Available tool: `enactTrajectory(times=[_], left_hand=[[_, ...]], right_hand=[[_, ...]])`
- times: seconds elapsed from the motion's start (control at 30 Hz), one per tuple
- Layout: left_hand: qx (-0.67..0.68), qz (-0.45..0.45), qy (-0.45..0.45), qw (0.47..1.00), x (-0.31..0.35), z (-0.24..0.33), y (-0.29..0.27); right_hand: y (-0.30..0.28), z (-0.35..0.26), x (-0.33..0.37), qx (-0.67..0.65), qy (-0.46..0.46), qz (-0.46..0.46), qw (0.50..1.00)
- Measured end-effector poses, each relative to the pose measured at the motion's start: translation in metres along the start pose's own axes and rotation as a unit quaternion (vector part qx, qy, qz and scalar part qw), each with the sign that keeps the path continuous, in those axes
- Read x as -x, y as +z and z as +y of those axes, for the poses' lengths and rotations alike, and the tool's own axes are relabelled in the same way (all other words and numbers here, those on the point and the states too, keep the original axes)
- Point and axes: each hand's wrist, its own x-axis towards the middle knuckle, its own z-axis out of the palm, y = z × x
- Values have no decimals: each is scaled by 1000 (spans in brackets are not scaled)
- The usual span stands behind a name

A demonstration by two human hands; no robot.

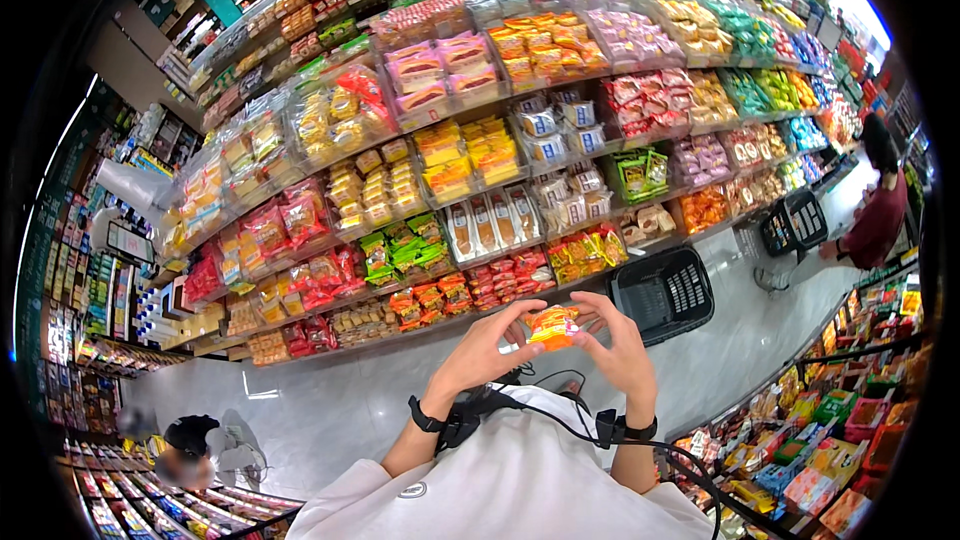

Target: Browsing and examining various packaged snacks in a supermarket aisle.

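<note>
Between my two hands, in front of my chest, is a small orange snack packet (553,328) with a shiny wrapper. My left hand (488,343) pinches its left side with thumb and fingers. From the other side, my right hand (612,340) grips the packet's right edge. The front of the wrapper faces up toward me; its underside is hidden. Just beyond my right hand, a black plastic shopping basket (662,295) stands on the floor against the shelf. Bins of red snack packets (508,280) lie beyond my left hand.
Tiered shelves of clear bins (430,120) with wrapped snacks curve across the front. A person in a dark red top (878,215) stands at the right beside another black basket (794,223). Another person (190,448) is at lower left. Packaged goods (815,460) fill a display at lower right.
</note>
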Motion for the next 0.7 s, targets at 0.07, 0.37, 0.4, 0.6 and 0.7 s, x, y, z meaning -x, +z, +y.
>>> enactTrajectory(times=[0.07, 0.37, 0.4, 0.6, 0.7], left_hand=[[-11, -11, -14, 1000, 5, -12, -30], [58, 66, -31, 996, 47, -73, -155], [79, 70, -39, 994, 51, -78, -165], [78, 125, -35, 988, 76, -113, -198], [109, 124, -79, 983, 84, -115, -202]], right_hand=[[26, -8, -20, -18, -2, -10, 1000], [150, -52, -111, 21, 3, -116, 993], [161, -55, -118, 25, 4, -121, 992], [207, -76, -150, 59, -21, -198, 978], [216, -71, -163, 51, -11, -229, 972]])
